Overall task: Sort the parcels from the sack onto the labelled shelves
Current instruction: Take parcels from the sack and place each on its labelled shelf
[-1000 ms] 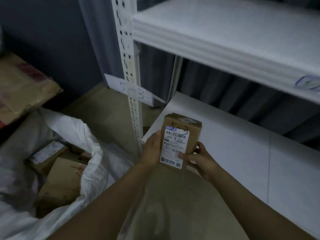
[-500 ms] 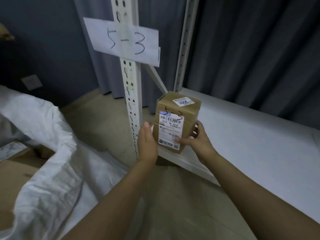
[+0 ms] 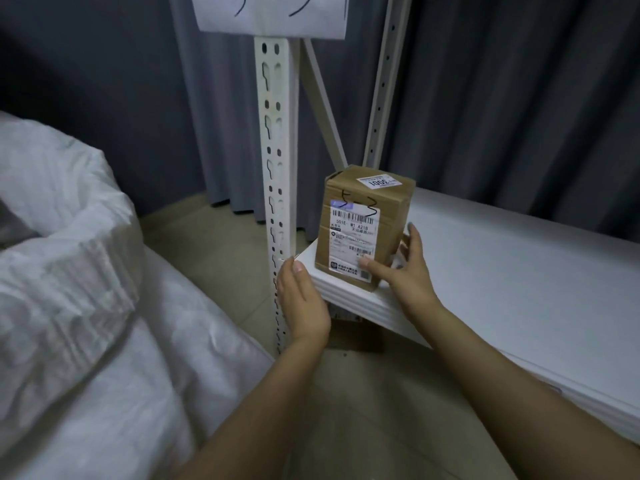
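A small brown cardboard parcel (image 3: 363,223) with a white barcode label and a handwritten mark stands upright on the left front corner of the low white shelf (image 3: 502,271). My right hand (image 3: 405,271) holds its lower right side, thumb on the label, fingers along the side. My left hand (image 3: 301,299) is off the parcel, fingers straight, by the shelf's front corner and the post. A paper shelf label (image 3: 273,12) with handwriting hangs on the post above. The white sack (image 3: 86,271) lies at the left.
A white perforated upright post (image 3: 277,150) stands just left of the parcel, a second post (image 3: 381,81) and a diagonal brace behind it. Grey curtains hang at the back. Tan floor lies below the shelf, with something dark under the shelf edge.
The parcel went down from in front of the shelf onto its left corner. My left hand has let go and drawn back; my right hand stays on the parcel.
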